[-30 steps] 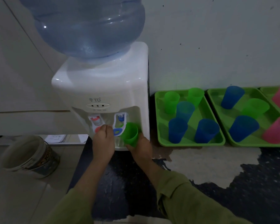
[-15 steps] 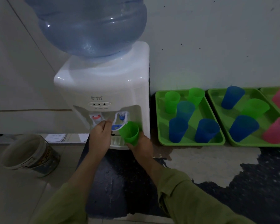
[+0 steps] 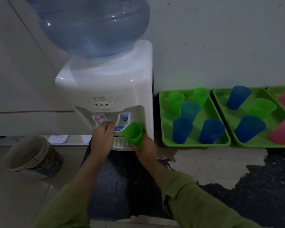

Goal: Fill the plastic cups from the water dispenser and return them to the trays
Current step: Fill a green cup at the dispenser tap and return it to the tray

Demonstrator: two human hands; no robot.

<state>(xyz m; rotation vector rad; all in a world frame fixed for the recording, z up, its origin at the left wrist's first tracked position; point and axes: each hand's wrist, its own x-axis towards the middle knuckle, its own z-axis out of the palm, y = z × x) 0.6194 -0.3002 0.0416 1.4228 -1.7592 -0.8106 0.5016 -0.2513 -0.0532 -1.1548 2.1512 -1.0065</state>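
A white water dispenser (image 3: 105,83) carries a big blue bottle (image 3: 92,25) and has a red tap (image 3: 98,119) and a blue tap (image 3: 124,117). My right hand (image 3: 145,148) grips a green cup (image 3: 133,134) from below, tilted, just right of the blue tap's lever and above the drip tray (image 3: 120,143). My left hand (image 3: 103,137) is curled between the two taps, knuckles beside the blue lever; I cannot see it grip anything. The near green tray (image 3: 164,129) holds several green and blue cups. A second green tray (image 3: 224,102) holds blue, green and pink cups.
A worn paint bucket (image 3: 33,155) stands on the floor at the left. A wall rises behind the dispenser and trays. A third tray's corner (image 3: 273,91) shows at the far right with a pink cup. Dark, patchy floor lies in front of the trays.
My left hand has lifted slightly beside the blue lever. The green cup stays in my right hand at nearly the same spot.
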